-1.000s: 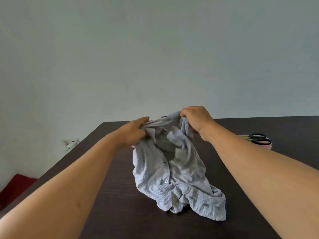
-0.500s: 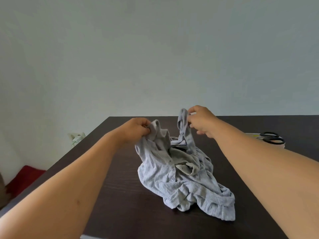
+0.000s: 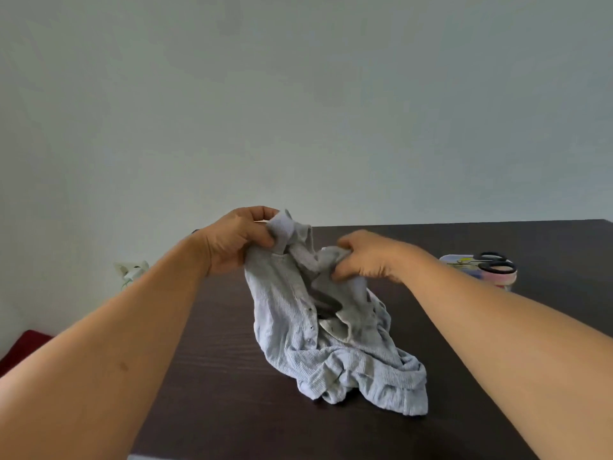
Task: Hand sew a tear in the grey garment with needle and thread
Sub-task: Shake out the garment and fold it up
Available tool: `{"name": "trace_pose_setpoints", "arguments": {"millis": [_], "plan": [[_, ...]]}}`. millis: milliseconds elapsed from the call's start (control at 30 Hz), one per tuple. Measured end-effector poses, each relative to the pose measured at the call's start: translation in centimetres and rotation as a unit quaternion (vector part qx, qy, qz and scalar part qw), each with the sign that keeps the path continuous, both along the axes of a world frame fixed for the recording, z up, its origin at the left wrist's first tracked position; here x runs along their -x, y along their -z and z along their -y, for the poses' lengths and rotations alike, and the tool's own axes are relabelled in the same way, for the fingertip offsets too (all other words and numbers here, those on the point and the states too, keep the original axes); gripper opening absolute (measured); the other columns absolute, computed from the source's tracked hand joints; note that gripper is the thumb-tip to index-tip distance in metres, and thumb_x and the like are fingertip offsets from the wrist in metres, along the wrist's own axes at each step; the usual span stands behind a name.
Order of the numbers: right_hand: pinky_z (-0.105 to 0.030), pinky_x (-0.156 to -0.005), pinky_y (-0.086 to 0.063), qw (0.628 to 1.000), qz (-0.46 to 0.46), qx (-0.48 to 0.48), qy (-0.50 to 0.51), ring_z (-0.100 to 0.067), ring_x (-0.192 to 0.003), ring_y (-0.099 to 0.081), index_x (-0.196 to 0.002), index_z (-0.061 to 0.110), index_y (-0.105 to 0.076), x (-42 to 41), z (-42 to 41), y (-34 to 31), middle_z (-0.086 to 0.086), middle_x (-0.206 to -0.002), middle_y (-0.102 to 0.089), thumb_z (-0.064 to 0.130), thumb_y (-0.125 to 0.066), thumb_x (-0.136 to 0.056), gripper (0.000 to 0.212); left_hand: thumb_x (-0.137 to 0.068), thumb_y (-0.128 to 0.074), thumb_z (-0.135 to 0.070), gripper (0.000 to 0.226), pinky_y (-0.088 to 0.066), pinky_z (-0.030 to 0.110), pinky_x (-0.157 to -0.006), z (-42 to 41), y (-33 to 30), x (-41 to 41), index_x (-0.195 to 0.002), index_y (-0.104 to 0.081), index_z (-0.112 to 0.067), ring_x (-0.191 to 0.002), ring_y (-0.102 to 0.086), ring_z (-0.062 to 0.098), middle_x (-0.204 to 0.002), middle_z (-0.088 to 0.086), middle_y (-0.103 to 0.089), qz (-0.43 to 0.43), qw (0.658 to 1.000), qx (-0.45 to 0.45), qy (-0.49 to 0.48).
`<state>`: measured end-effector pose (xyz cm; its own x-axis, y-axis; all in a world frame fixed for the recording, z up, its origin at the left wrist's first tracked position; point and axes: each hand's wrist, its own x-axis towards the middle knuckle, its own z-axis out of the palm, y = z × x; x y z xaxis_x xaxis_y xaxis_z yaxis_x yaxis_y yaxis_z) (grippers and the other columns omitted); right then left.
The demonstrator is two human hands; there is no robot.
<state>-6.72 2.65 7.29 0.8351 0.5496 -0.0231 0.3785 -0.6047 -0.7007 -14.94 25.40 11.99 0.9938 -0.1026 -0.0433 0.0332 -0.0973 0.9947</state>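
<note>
Near the middle of the dark wooden table (image 3: pixel 205 353), a grey garment (image 3: pixel 318 343) is lying partly crumpled, its lower folds spreading toward the near edge while its upper part is being lifted clear of the surface. The left hand (image 3: pixel 237 242) is gripping a bunched fold at the top of the fabric, fingers and thumb curling round it. The right hand (image 3: pixel 365 258) is pinching another fold just beside it, slightly lower. A row of small buttons is running down the ribbed front. Toward the right edge, well apart from the garment, black-handled scissors (image 3: pixel 496 262) are resting on a small container (image 3: pixel 477 273). No needle or thread is discernible.
</note>
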Motion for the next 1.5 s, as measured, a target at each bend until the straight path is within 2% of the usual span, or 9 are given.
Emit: {"name": "trace_pose_setpoints", "arguments": {"millis": [200, 500, 600, 767, 933, 1033, 1133, 1300, 1500], "plan": [[-0.031, -0.071, -0.050, 0.964, 0.011, -0.246, 0.099, -0.019, -0.078, -0.060, -0.083, 0.020, -0.065, -0.7, 1.8, -3.2, -0.006, -0.084, -0.065, -0.004, -0.071, -0.075, 0.026, -0.082, -0.062, 0.006, 0.023, -0.055, 0.038, -0.083, -1.3, -1.3, 0.3, -0.093, -0.077, -0.009, -0.084, -0.065, 0.025, -0.092, 0.016, -0.074, -0.016, 0.928, -0.366, -0.061], [-0.035, -0.091, -0.052, 0.962, 0.037, -0.239, 0.126, -0.023, -0.103, -0.066, -0.115, 0.014, -0.066, -0.5, 2.4, -7.6, -0.004, -0.106, -0.069, 0.027, -0.072, -0.086, 0.032, -0.095, -0.064, -0.021, 0.015, -0.055, 0.044, -0.081, 0.4, -3.8, 0.2, -0.096, -0.066, -0.007, -0.088, -0.063, 0.025, -0.091, 0.009, -0.071, 0.075, 0.977, -0.084, -0.181], [-0.038, -0.078, -0.054, 0.969, 0.069, -0.209, 0.116, -0.024, -0.090, -0.066, -0.102, 0.017, -0.063, 0.1, 2.7, -10.2, -0.005, -0.096, -0.068, 0.031, -0.064, -0.092, 0.017, -0.095, -0.066, -0.032, 0.032, -0.056, 0.047, -0.085, 0.6, -5.2, 0.0, -0.112, -0.066, -0.005, -0.095, -0.066, 0.027, -0.104, 0.013, -0.072, 0.109, 0.973, -0.079, -0.186], [-0.045, -0.089, -0.057, 0.979, -0.024, -0.204, 0.006, -0.028, -0.099, -0.071, -0.119, 0.013, -0.058, 1.0, 2.9, -14.0, -0.011, -0.110, -0.071, 0.029, -0.091, -0.062, 0.068, -0.095, -0.065, -0.040, 0.025, -0.053, 0.037, -0.073, 0.8, -8.4, -0.4, -0.086, -0.062, -0.017, -0.082, -0.063, 0.021, -0.089, 0.005, -0.067, 0.184, 0.952, -0.085, -0.231], [-0.045, -0.075, -0.061, 0.992, 0.115, 0.033, 0.045, -0.030, -0.083, -0.072, -0.098, 0.007, -0.068, 1.8, 3.3, -15.7, -0.013, -0.091, -0.073, 0.004, -0.085, -0.062, 0.040, -0.093, -0.066, -0.042, 0.037, -0.040, 0.030, -0.061, 0.2, -10.1, -0.3, -0.065, -0.048, -0.026, -0.063, -0.046, 0.014, -0.067, -0.005, -0.051, 0.220, 0.926, -0.131, -0.278], [-0.029, -0.062, -0.050, 0.984, 0.108, -0.102, 0.095, -0.016, -0.071, -0.061, -0.081, 0.013, -0.062, 1.3, 3.4, -16.5, -0.004, -0.078, -0.065, 0.013, -0.081, -0.073, 0.021, -0.091, -0.070, -0.039, 0.030, -0.052, 0.037, -0.074, -0.1, -10.5, 0.2, -0.075, -0.059, -0.016, -0.077, -0.059, 0.022, -0.082, 0.006, -0.064, 0.192, 0.940, -0.148, -0.241], [-0.041, -0.082, -0.057, 0.969, -0.022, -0.236, 0.073, -0.027, -0.096, -0.070, -0.102, 0.011, -0.068, 0.8, 3.9, -16.8, -0.009, -0.100, -0.074, 0.014, -0.081, -0.077, 0.029, -0.089, -0.070, -0.028, 0.029, -0.055, 0.046, -0.098, -0.5, -11.2, 0.6, -0.107, -0.071, -0.005, -0.105, -0.070, 0.029, -0.110, 0.012, -0.074, 0.171, 0.951, -0.123, -0.227], [-0.052, -0.101, -0.048, 0.960, -0.177, -0.173, -0.133, -0.039, -0.108, -0.060, -0.122, 0.007, -0.055, 0.8, 5.0, -16.6, -0.026, -0.116, -0.058, -0.001, -0.069, -0.061, 0.063, -0.083, -0.076, -0.030, 0.037, -0.054, 0.044, -0.098, -1.6, -11.5, 1.0, -0.106, -0.070, -0.002, -0.105, -0.069, 0.027, -0.114, 0.010, -0.073, 0.140, 0.955, -0.150, -0.216], [-0.040, -0.078, -0.042, 0.976, -0.109, -0.182, -0.056, -0.031, -0.092, -0.042, -0.108, 0.001, -0.055, 0.4, 4.8, -16.1, -0.012, -0.100, -0.044, -0.007, -0.047, -0.047, 0.062, -0.057, -0.038, 0.005, 0.024, -0.041, 0.028, -0.059, -2.1, -10.7, 2.1, -0.068, -0.056, -0.005, -0.064, -0.048, 0.026, -0.068, 0.009, -0.052, 0.100, 0.963, -0.143, -0.206]]}}
